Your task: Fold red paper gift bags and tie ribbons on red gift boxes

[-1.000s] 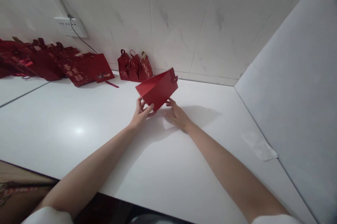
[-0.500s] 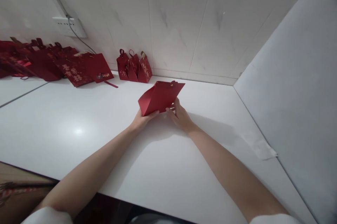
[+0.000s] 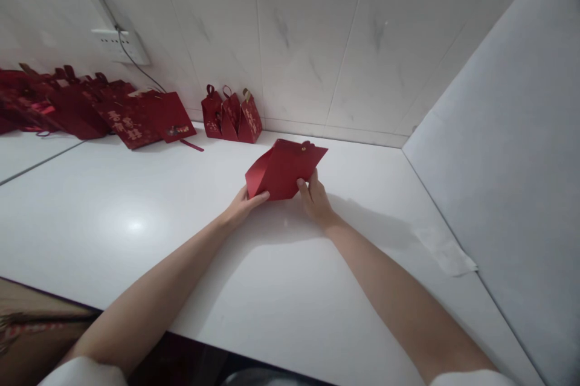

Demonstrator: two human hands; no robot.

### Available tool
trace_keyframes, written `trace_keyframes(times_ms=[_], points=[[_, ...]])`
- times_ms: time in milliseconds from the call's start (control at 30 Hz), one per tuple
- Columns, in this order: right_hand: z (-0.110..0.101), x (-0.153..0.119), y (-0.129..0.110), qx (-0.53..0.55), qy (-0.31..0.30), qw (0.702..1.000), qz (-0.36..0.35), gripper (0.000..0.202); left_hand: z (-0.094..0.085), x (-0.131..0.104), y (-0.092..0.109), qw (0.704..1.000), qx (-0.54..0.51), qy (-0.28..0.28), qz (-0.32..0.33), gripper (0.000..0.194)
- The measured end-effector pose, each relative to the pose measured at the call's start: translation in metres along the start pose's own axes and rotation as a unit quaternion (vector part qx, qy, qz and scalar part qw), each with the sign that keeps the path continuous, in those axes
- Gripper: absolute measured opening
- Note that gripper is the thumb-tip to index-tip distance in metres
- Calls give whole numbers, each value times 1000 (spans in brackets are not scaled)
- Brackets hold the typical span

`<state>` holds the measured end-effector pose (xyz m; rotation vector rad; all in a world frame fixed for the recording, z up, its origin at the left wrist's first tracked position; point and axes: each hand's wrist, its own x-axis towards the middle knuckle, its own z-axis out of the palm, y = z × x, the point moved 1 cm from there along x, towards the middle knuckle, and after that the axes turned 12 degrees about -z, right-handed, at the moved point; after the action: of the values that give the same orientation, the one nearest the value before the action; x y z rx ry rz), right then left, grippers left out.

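Observation:
A red folded paper gift box [image 3: 290, 170], partly opened out, is held just above the white table. My left hand [image 3: 244, 202] grips its lower left corner, thumb along the near face and fingers hidden behind. On the lower right edge, my right hand [image 3: 316, 199] pinches the card between thumb and fingers. A small gold eyelet shows near the box's top edge, with a dark red strap or loop beside it. The near face is plain red, without print.
Three small red gift boxes [image 3: 231, 117] with loops stand against the tiled wall. Left of them lies a pile of red printed boxes [image 3: 136, 117]. A power strip [image 3: 120, 46] with a cable is on the wall. A white partition [image 3: 507, 150] borders the right side.
The red box has shifted slightly right and turned a little in my hands. My right thumb now presses on its near face; before, those fingers were lower at the edge.

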<state>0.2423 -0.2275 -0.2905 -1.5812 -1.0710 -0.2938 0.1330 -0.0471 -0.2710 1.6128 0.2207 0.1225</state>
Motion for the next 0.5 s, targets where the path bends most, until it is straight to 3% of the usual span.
trace_keyframes(times_ms=[133,200,300,367,500], points=[[-5,1,6,42,58,997,21,52,-19,10,-3,991,-14,114,69,80],[-6,3,8,67,36,996,40,57,-31,15,-2,978,-6,187,88,76],[-4,4,8,102,-58,991,61,69,-45,18,1,959,7,278,61,56],[-2,5,5,122,-144,979,73,67,-51,19,4,959,-15,282,32,49],[4,3,-9,61,-294,952,51,41,-48,14,12,979,-41,188,61,70]])
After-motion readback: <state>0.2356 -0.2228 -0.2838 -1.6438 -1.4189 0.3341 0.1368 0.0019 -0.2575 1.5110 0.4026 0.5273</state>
